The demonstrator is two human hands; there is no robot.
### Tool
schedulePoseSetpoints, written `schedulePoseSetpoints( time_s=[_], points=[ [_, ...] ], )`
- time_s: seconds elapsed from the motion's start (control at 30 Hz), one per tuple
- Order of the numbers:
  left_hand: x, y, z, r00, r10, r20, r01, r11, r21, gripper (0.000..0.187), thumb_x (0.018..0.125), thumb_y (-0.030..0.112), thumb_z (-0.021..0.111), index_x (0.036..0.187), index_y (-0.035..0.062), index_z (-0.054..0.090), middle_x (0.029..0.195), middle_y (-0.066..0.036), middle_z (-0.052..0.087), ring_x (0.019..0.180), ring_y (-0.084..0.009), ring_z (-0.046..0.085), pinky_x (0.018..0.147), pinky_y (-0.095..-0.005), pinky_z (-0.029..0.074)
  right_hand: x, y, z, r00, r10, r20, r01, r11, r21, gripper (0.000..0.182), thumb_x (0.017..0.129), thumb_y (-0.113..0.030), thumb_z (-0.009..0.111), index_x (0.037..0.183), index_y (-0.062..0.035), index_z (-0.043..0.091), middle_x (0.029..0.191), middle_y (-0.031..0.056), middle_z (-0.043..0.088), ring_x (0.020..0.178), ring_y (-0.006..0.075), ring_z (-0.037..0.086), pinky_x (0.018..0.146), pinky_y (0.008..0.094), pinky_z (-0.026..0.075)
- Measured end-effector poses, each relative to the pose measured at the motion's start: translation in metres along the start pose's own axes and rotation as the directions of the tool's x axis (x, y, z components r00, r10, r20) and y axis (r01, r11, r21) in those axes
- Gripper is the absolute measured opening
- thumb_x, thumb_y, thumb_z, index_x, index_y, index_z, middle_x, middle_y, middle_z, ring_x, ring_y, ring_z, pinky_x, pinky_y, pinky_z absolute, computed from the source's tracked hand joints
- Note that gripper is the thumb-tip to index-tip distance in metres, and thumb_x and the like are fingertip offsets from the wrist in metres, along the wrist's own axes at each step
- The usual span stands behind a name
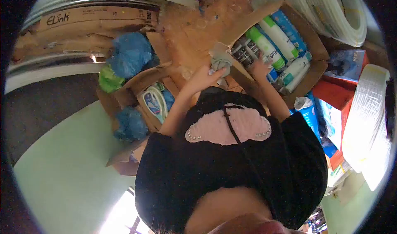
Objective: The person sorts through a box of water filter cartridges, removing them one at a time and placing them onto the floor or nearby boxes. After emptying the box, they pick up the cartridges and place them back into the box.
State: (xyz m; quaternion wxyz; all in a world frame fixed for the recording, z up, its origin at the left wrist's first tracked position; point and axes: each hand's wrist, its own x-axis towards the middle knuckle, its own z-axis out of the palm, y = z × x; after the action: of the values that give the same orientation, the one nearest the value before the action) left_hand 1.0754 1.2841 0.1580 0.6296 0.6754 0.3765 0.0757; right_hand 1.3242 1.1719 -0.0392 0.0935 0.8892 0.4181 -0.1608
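Note:
My left hand (202,79) is closed round a crumpled grey cloth (222,63), which looks like a rag, in front of my chest. To the right, my right hand (260,70) reaches over the near side of an open cardboard box (317,74), with blurred fingers that look apart. Inside that box lie white and green cylindrical packs (264,45), one with "AQUA" lettering, and a blue pack (289,29). Next to my right fingers is a cluster of dark and silvery small items (245,54), whose kind I cannot make out.
A smaller open carton (142,77) on the left holds a white and green item (155,103) and blue plastic bags (131,124). More bags (132,54) lie behind it. A long "ELink" carton (95,19) stands at the back left. White coiled tubing (347,14) and a red box (337,95) are at right.

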Motion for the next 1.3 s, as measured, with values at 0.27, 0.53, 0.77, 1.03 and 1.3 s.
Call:
schedulePoseSetpoints(
  time_s=[0.27,0.53,0.77,1.03,1.3],
  points=[
    [-0.007,0.004,0.001,0.994,-0.068,0.086,0.074,0.995,-0.071,0.046,0.085,0.032,0.061,0.116,-0.0003,0.051,0.104,-0.011,0.061,0.096,-0.0202,0.058,0.085,-0.0317,0.045,-0.015,0.021,-0.032,0.99,-0.115,0.084,0.108,0.99,0.089,0.045,0.07,-0.046,0.07,0.099,-0.0127,0.064,0.148,0.013,0.019,0.13,0.0524,0.012,0.095,0.0706,0.021],
    [0.019,0.01,0.006,0.992,0.06,0.11,-0.049,0.993,-0.103,0.039,0.086,0.028,0.061,0.109,-0.0019,0.056,0.102,-0.008,0.063,0.095,-0.0158,0.057,0.085,-0.029,0.045,-0.035,0.046,-0.018,0.958,-0.268,-0.106,0.28,0.951,0.131,0.039,0.067,-0.037,0.072,0.095,-0.0123,0.06,0.14,0.0137,0.033,0.129,0.0446,0.025,0.097,0.0642,0.027],
    [0.014,0.003,0.011,0.986,0.046,0.162,-0.062,0.993,0.099,0.047,0.083,0.031,0.063,0.112,-0.004,0.049,0.104,-0.016,0.059,0.096,-0.0229,0.058,0.083,-0.0339,0.045,-0.006,0.021,0.04,0.87,-0.278,-0.407,0.182,0.948,-0.26,0.042,0.07,-0.025,0.069,0.105,-0.0089,0.053,0.14,0.0224,0.028,0.119,0.0496,0.035,0.081,0.0588,0.045],
    [0.009,0.01,-0.005,0.985,-0.045,0.168,0.032,0.996,0.083,0.052,0.084,0.034,0.062,0.116,-0.0034,0.045,0.1,-0.016,0.061,0.092,-0.0237,0.059,0.081,-0.0333,0.046,-0.023,0.014,0.032,0.869,-0.242,-0.432,0.133,0.954,-0.267,0.051,0.073,-0.022,0.066,0.12,-0.0108,0.049,0.141,0.0201,0.03,0.109,0.0457,0.048,0.072,0.05,0.052],
    [0.012,0.027,0.0,0.999,0.011,0.053,-0.011,1.0,-0.006,0.043,0.085,0.03,0.06,0.112,-0.0021,0.051,0.101,-0.011,0.062,0.093,-0.0201,0.059,0.081,-0.0313,0.046,-0.044,0.035,-0.094,0.983,0.028,-0.182,0.023,0.962,0.273,0.079,0.069,-0.029,0.071,0.131,-0.0069,0.029,0.123,0.0192,0.05,0.105,0.0359,0.055,0.077,0.0461,0.049]
  ],
)
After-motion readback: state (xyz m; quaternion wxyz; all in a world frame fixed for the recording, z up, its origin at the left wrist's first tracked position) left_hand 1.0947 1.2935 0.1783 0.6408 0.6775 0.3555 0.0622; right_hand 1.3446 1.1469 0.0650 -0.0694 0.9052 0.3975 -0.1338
